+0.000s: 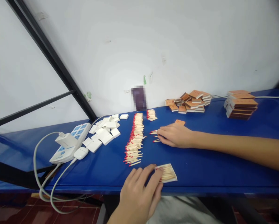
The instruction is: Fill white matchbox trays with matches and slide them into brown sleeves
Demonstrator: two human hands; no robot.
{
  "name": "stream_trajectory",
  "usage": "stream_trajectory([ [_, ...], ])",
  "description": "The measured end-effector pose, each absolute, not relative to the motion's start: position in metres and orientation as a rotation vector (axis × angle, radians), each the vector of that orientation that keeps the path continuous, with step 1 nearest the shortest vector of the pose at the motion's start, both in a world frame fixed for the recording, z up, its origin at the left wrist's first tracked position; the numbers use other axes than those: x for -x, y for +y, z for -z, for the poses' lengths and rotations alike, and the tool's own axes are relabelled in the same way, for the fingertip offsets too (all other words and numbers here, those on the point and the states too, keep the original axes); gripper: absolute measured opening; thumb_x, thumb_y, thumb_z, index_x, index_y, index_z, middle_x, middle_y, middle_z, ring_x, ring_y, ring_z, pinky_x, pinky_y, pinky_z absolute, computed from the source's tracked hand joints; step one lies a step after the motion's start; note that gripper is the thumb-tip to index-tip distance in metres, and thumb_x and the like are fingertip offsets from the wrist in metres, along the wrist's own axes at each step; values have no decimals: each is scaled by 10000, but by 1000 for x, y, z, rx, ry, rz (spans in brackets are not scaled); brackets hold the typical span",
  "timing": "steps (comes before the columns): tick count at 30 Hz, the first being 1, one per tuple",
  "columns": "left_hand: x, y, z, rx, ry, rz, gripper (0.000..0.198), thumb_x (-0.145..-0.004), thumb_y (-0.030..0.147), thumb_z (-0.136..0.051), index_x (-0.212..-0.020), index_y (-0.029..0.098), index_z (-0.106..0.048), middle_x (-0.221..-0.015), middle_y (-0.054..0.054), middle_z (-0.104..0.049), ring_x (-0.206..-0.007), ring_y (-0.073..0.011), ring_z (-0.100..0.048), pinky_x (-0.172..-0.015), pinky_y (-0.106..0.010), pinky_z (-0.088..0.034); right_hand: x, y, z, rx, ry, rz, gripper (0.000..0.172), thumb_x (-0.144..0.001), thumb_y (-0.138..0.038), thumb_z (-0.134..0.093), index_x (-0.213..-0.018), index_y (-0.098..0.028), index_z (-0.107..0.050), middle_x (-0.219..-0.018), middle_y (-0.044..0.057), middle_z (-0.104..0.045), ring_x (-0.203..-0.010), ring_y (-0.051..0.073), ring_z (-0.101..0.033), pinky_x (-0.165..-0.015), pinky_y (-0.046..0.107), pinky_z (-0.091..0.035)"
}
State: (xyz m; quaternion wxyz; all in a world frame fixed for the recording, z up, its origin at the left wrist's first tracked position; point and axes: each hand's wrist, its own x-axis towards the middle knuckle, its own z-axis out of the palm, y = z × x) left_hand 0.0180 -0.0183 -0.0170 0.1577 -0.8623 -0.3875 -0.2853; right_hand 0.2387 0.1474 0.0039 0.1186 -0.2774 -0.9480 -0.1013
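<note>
Near the front edge of the table, my left hand (138, 189) grips the left end of a white matchbox tray (174, 176), thumb and fingers closed about it. Several matches (167, 171) lie side by side inside the tray. Farther back, my right hand (175, 135) is closed over a few loose matches (153, 132), whose red heads stick out to the left of the fingertips. Left of both hands runs a long row of red-headed matches (136, 137). A smaller bunch of matches (151, 114) lies behind my right hand, and an orange matchbox cover (180, 122) shows just beyond the wrist.
A pile of white trays (104, 130) lies on the left, beside a power strip (71, 143) with plugs and loose white cables. Orange matchboxes (192, 101) are heaped at the back right, near a neat stack of matchboxes (240, 104). A wall closes off the blue table (211, 168).
</note>
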Motion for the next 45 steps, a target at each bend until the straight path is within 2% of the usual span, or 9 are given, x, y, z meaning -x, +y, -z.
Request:
stream_trajectory([
  [9, -17, -20, 19, 2472, -1113, 822, 286, -1041, 233, -415, -1239, 178, -614, -1197, -78, -699, -897, -229, -686, -787, -363, -514, -241, 150, -3, 609, -2811, 376, 336, -1023, -301, -391, -914, -147, -669, -839, 74, -668, -674, 150, -569, -584, 304, -289],
  [14, -18, -19, 19, 2480, -1122, 820, 285, -1039, 237, -416, -1235, 182, -616, -1188, -77, -699, -875, -231, -681, -764, -367, -516, -240, 148, -3, 720, -2783, 362, 337, -1019, -319, -405, -1167, -167, -667, -897, 78, -707, -713, 164, -620, -576, 287, -294],
  [16, -18, -19, 19, 2486, -1129, 815, 283, -1037, 239, -422, -1234, 185, -619, -1189, -74, -697, -869, -232, -679, -758, -372, -516, -239, 148, -4, 783, -2774, 355, 348, -1022, -319, -398, -1191, -172, -665, -880, 74, -714, -704, 169, -629, -567, 285, -287],
  [21, -18, -19, 19, 2484, -1124, 828, 283, -1037, 234, -419, -1234, 184, -617, -1191, -74, -695, -880, -232, -679, -761, -377, -518, -239, 148, -4, 725, -2790, 329, 355, -1023, -291, -385, -1020, -148, -710, -827, 81, -717, -701, 167, -623, -584, 280, -305],
  [24, -17, -19, 18, 2494, -1112, 837, 280, -1038, 229, -416, -1229, 178, -614, -1180, -81, -699, -888, -228, -681, -763, -366, -518, -240, 148, -3, 766, -2737, 284, 357, -1015, -300, -389, -1140, -158, -692, -808, 77, -722, -663, 157, -615, -577, 274, -290],
  [26, -18, -19, 18, 2494, -1112, 833, 280, -1037, 225, -416, -1229, 177, -613, -1181, -82, -699, -888, -227, -681, -766, -362, -516, -240, 148, -4, 816, -2724, 233, 355, -1009, -307, -396, -1146, -168, -692, -804, 73, -725, -629, 151, -602, -566, 274, -270],
  [30, -19, -19, 18, 2481, -1117, 829, 280, -1039, 230, -415, -1235, 182, -610, -1189, -76, -698, -890, -225, -681, -786, -363, -507, -240, 149, -4, 779, -2752, 184, 336, -991, -276, -412, -868, -159, -702, -738, 61, -691, -613, 147, -567, -568, 283, -247],
  [33, -19, -19, 18, 2483, -1116, 824, 278, -1042, 230, -412, -1227, 185, -614, -1193, -74, -698, -895, -224, -680, -788, -362, -501, -241, 150, -3, 713, -2728, 161, 334, -981, -256, -424, -771, -157, -665, -710, 52, -666, -618, 141, -547, -585, 281, -259],
  [45, -18, -18, 18, 2486, -1109, 830, 273, -1043, 220, -411, -1223, 185, -613, -1197, -72, -695, -904, -230, -679, -785, -371, -489, -242, 152, 1, 688, -2681, 96, 266, -984, -258, -452, -884, -161, -678, -779, 44, -674, -634, 141, -563, -588, 263, -324],
])
